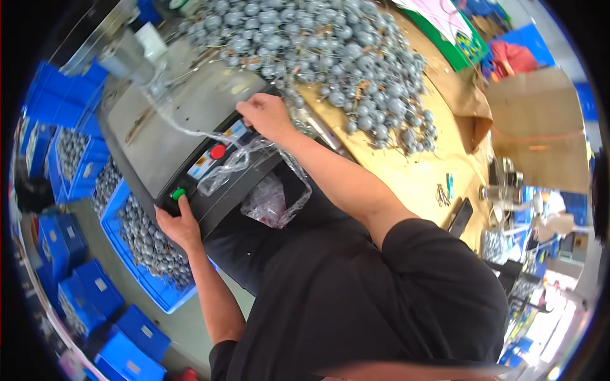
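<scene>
A grey machine table (pixel 155 149) stands before me, with a dark control panel (pixel 200 166) along its near edge. At the panel's left end my left hand (pixel 182 227) rests with its thumb on a green button (pixel 178 193), thumb and fingers apart. My right hand (pixel 270 115) is closed at the panel's right end, its fingers curled; what lies under them is hidden. Between the hands sits a red button (pixel 218 152). Clear plastic strips (pixel 227 170) hang over the panel, and a clear plastic bag (pixel 267 200) dangles below it near my lap.
Many round grey parts (pixel 356 57) with stalks lie heaped on the wooden table (pixel 454 168) to the right. A blue crate (pixel 155 282) of similar parts stands left, with more blue bins (pixel 95 289) beyond. A metal machine head (pixel 127 57) overhangs the grey table.
</scene>
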The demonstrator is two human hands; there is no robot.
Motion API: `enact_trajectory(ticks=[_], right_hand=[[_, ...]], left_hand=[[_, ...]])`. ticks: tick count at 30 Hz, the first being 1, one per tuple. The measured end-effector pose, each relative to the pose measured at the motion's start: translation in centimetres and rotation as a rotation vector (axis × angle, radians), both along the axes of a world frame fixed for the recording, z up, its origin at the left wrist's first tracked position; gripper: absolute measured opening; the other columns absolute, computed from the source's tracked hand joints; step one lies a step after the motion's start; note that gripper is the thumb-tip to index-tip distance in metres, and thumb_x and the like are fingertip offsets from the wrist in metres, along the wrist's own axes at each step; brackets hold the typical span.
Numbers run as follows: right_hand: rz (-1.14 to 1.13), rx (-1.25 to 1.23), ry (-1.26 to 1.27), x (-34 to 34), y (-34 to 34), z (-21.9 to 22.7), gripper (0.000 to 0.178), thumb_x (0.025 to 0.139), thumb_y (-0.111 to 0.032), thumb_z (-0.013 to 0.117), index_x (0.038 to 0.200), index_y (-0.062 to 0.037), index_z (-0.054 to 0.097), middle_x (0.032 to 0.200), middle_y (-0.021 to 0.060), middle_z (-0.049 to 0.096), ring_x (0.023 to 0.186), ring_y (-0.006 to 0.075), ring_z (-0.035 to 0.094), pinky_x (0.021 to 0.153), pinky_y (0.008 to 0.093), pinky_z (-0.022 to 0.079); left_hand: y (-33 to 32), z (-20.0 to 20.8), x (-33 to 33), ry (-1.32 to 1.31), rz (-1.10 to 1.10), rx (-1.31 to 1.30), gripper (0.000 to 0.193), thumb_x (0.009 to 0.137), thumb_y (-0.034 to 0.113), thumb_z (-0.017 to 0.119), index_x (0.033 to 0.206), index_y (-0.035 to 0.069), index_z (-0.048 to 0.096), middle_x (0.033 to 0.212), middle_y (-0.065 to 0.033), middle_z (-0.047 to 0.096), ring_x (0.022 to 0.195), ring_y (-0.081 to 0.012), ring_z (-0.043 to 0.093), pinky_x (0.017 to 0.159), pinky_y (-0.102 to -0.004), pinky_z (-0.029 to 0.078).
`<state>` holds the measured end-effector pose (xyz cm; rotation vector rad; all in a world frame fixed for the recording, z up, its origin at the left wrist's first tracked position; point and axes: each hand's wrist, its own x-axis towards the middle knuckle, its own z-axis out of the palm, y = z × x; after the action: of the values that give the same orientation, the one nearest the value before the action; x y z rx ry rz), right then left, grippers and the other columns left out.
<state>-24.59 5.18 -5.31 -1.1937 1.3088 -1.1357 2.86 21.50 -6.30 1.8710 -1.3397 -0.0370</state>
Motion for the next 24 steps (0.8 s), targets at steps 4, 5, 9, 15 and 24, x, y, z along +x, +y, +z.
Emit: enact_trajectory(ticks=[4, 5, 9, 15, 24], right_hand=[[0.129, 0.043, -0.052, -4.2, 1.7, 4.8, 0.022, 0.091, -0.021, 0.073, 0.085, -0.0007, 0.069, 0.072, 0.0037, 0.068, 0.063, 0.0085, 0.063, 0.056, 0.0242, 0.049], [0.178, 0.014, -0.035, -5.7, 2.5, 6.0, 0.020, 0.091, -0.021, 0.073, 0.087, -0.0011, 0.070, 0.072, 0.0031, 0.068, 0.063, 0.0082, 0.063, 0.056, 0.0241, 0.049], [-0.031, -0.252, 0.376, -15.4, 4.9, 12.0, 0.022, 0.089, -0.022, 0.076, 0.095, -0.0009, 0.071, 0.081, 0.0033, 0.069, 0.070, 0.0103, 0.065, 0.062, 0.0259, 0.051], [-0.194, 0.015, 1.274, -25.6, 9.2, 14.8, 0.051, 0.078, -0.044, 0.081, 0.101, -0.0007, 0.071, 0.081, 0.0098, 0.069, 0.075, 0.0181, 0.065, 0.070, 0.0336, 0.052], [-0.345, 0.050, 0.445, -29.3, 6.7, 15.1, 0.035, 0.086, -0.038, 0.076, 0.093, -0.0043, 0.070, 0.075, 0.0014, 0.065, 0.056, 0.0050, 0.054, 0.050, 0.0214, 0.040]], left_hand=[[0.0, -1.1, 0.4, 0.065, -0.081, -0.040, 0.047, 0.091, 0.021, 0.074, 0.128, -0.005, 0.060, 0.119, -0.0209, 0.068, 0.110, -0.0331, 0.064, 0.099, -0.0404, 0.046], [0.1, -1.5, 0.5, 0.091, -0.072, -0.026, 0.047, 0.091, 0.022, 0.074, 0.127, -0.005, 0.061, 0.119, -0.0208, 0.068, 0.110, -0.0329, 0.064, 0.099, -0.0402, 0.046], [0.8, -1.3, 1.1, -0.008, -0.015, 0.000, 0.045, 0.093, 0.026, 0.074, 0.124, -0.004, 0.062, 0.117, -0.0196, 0.068, 0.107, -0.0307, 0.064, 0.096, -0.0394, 0.047], [0.5, -0.7, 0.3, 0.127, -0.087, -0.039, 0.044, 0.094, 0.026, 0.073, 0.125, -0.003, 0.062, 0.120, -0.0190, 0.067, 0.108, -0.0302, 0.064, 0.096, -0.0393, 0.047], [-3.1, 2.5, 1.8, -0.018, 0.024, -0.155, 0.062, 0.097, 0.027, 0.067, 0.140, -0.013, 0.049, 0.127, -0.0256, 0.063, 0.119, -0.0317, 0.061, 0.104, -0.0404, 0.046]])
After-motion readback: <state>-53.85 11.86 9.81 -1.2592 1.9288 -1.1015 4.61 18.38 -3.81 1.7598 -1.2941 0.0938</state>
